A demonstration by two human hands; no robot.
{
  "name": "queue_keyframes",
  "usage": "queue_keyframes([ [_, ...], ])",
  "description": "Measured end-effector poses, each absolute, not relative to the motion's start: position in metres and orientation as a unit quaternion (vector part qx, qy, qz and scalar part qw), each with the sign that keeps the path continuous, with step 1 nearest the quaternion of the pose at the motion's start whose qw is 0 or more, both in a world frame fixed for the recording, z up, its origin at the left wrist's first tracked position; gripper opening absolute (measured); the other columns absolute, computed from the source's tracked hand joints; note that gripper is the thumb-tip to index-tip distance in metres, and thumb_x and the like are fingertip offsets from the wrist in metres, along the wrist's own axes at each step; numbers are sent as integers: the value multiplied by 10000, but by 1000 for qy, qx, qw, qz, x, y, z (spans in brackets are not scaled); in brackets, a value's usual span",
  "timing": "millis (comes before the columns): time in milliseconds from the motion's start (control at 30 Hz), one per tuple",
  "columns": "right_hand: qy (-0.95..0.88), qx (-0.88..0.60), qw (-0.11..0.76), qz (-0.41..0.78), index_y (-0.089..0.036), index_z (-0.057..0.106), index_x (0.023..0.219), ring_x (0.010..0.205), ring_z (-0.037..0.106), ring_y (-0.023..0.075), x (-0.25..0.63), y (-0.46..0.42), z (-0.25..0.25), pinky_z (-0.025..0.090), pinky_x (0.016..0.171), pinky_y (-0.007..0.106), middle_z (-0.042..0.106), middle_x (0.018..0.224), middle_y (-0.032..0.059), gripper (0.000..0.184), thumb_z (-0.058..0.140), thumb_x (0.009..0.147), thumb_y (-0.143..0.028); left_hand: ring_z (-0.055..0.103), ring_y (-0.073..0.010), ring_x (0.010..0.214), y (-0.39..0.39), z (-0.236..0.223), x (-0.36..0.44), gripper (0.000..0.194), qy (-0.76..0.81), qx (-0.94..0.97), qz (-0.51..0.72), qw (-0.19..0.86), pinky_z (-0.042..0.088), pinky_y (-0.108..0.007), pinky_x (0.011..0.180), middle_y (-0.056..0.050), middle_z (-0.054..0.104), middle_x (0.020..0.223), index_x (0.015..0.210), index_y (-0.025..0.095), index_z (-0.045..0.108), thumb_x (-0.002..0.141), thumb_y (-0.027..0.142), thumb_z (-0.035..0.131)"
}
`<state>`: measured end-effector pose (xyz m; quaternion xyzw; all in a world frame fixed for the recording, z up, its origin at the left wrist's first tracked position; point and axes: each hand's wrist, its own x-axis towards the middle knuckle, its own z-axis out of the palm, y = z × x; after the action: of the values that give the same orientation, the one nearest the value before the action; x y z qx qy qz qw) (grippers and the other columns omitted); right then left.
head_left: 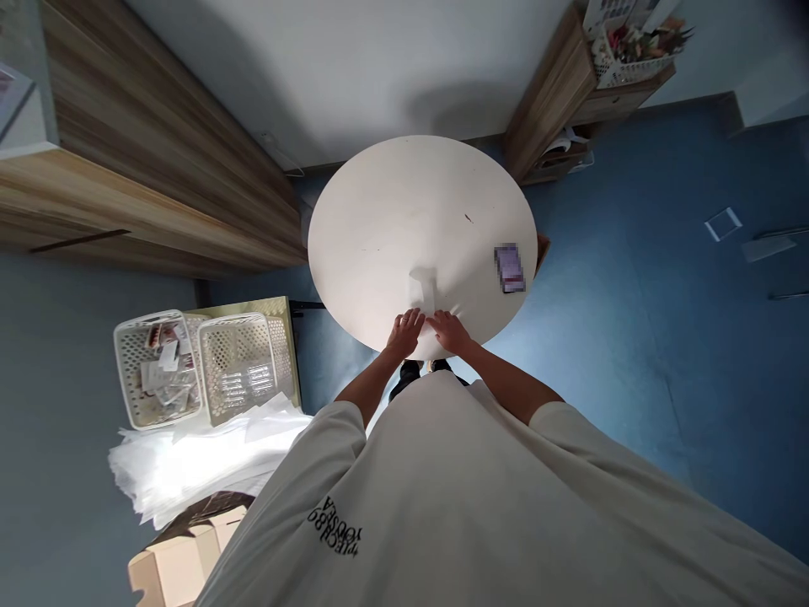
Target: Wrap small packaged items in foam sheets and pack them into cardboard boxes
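At the near edge of a round white table point(379, 211), both hands rest palm down close together. My left hand point(404, 332) has its fingers laid over the lower left side of a small, pale, thin piece point(425, 288), which looks like paper or film and has a raised, curved upper end. My right hand point(450, 331) lies just right of it, fingers stretched out and the thumb pointing toward the piece. White on white, the outline of the piece is hard to make out, and its lower part is between or under the hands.
A pixelated purple phone-like item point(509, 268) lies on the table's right side. At left stand two white baskets point(203, 379) with small packets, beside stacked white sheets point(202, 455) and a cardboard box point(183, 565). Wooden cabinets point(190, 152) flank the table.
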<state>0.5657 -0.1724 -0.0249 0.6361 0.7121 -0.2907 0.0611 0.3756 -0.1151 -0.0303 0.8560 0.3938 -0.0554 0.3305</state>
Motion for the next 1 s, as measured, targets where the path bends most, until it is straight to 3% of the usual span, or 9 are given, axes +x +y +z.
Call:
queue_keyframes([
  [167,742,620,46,-252,-199,622,1457,1317,520,335,568,-172,-33,438,1055,451,492,1602,157,541,485,954,-55,250,-288,1651,-101,-44,371,822,343,886,-79,302,232,-528,1313,-97,321,1772,1617,204,458,815,24,489],
  [333,764,610,20,-212,-177,676,1344,1198,586,322,567,-167,-44,463,1028,454,578,1499,169,456,515,942,-37,284,-294,1630,-91,-41,373,850,309,908,-131,252,296,-510,1282,-98,313,1775,1636,179,413,807,29,525],
  [600,759,600,3,-254,-156,667,1289,1092,608,297,570,-155,-40,496,961,417,625,1348,172,480,494,876,17,308,-326,1609,-85,-29,377,814,314,899,-140,272,266,-529,1274,-130,332,1761,1614,212,403,842,124,644],
  [867,728,597,-65,-332,-162,620,1351,1204,613,323,587,-140,-35,510,1044,455,652,1360,167,424,617,928,-137,551,-281,1410,-66,-31,389,567,398,835,-105,365,318,-499,1226,-97,678,1441,1479,240,530,916,194,588],
  [1000,696,622,-86,-349,-200,614,1388,1195,631,299,589,-129,-34,524,1023,443,678,1337,147,367,531,1031,-183,508,-294,1442,-56,-32,395,441,449,796,-82,397,334,-499,1228,-92,590,1540,1407,264,616,974,240,539],
])
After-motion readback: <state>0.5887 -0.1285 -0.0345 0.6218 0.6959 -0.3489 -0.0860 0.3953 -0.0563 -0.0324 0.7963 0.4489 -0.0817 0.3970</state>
